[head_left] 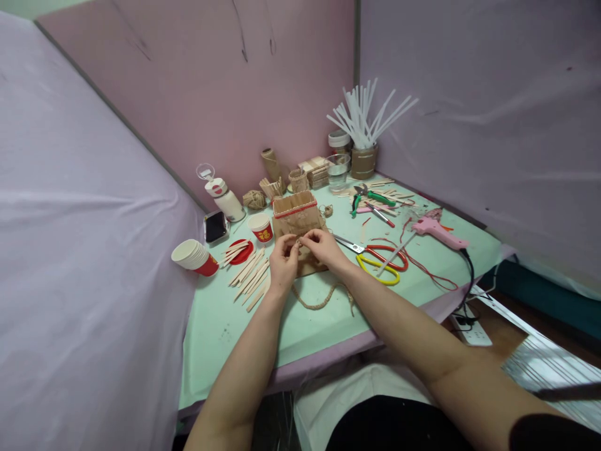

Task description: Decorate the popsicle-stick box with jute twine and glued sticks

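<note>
A brown craft box (295, 210) with a red band and twine rim stands at the table's middle on a brown base. Just in front of it, my left hand (284, 258) and my right hand (323, 247) meet with fingertips pinched close together. What they hold between them is too small to make out. A braided twine cord (319, 306) lies on the table below my hands. Pale wooden sticks (251, 275) are spread left of my left hand. Scissors with red handles (387, 257) and yellow-handled scissors (382, 275) lie right of my right forearm.
Paper cups (206, 264), a single cup (263, 233), a glue bottle (229, 203) and a phone (216, 227) are at left. Behind stand a water cup (337, 175) and a jar of white glue sticks (364, 164). Green pliers (380, 199) and a pink glue gun (439, 234) lie right.
</note>
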{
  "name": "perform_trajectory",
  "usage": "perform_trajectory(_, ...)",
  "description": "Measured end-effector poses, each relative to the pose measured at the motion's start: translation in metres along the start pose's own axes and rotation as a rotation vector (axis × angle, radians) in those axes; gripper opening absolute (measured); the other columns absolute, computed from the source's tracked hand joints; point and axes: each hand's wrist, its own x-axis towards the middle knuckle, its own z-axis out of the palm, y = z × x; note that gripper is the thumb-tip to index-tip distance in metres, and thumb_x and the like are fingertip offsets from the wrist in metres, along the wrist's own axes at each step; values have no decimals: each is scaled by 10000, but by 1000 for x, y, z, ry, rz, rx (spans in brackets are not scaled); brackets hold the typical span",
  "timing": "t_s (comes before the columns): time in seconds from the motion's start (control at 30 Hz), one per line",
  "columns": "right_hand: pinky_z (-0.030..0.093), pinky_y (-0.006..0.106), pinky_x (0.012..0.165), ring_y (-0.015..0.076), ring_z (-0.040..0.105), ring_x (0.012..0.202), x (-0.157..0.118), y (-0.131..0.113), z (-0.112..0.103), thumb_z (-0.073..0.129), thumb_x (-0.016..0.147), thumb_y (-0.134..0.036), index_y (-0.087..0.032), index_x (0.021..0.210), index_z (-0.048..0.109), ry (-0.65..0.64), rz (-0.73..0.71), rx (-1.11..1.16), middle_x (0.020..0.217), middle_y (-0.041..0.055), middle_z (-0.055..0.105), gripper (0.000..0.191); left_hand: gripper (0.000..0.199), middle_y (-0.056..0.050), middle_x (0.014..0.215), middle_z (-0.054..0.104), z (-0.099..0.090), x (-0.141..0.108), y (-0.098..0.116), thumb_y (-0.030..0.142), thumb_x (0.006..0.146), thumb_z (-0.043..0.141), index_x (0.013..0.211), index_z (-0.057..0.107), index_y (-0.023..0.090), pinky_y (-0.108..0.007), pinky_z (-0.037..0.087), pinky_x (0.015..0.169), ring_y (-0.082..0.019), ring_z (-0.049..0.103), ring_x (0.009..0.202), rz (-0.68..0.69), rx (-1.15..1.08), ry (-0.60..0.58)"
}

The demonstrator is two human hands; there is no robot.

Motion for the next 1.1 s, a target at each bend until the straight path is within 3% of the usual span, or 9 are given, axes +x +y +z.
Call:
perform_trajectory(0.23, 354, 212, 504, 101, 455, 537, 0, -2, -1, 551, 728, -402, -185, 730, 636, -51, 0, 74, 589, -26, 562, 234, 211, -31, 839, 631, 0, 0, 1, 263, 757, 614, 953, 575, 198, -259, 451, 717, -139, 590, 738, -1, 28, 8)
perform_trajectory(0.47, 393, 223, 579, 119, 517, 623, 3, 3, 0, 547, 740, -409, -181, 738, 647, -54, -89, 29, 675, -10, 627, 250, 295, -3, 757, 596, -3, 7, -3, 290, 671, 686, 910, 556, 175, -237, 450, 646, -110, 567, 660, -126, -125, 51)
perform_trajectory(0.67, 424, 265, 725, 152, 583, 760, 2, 2, 0, 510, 776, -314, -193, 774, 664, -25, -159, -78, 800, 18, 682, 195, 380, 11, 732, 604, -4, 11, -10, 274, 613, 724, 926, 533, 176, -185, 393, 548, -76, 546, 595, -280, -286, 40)
perform_trajectory(1.1, 415, 245, 670, 143, 582, 718, -1, -4, 0, 520, 786, -310, -189, 799, 673, -37, -121, -104, 798, 16, 689, 195, 421, 33, 680, 600, -1, 10, -5, 250, 544, 770, 883, 539, 153, -161, 354, 488, -36, 499, 502, -445, -397, 39)
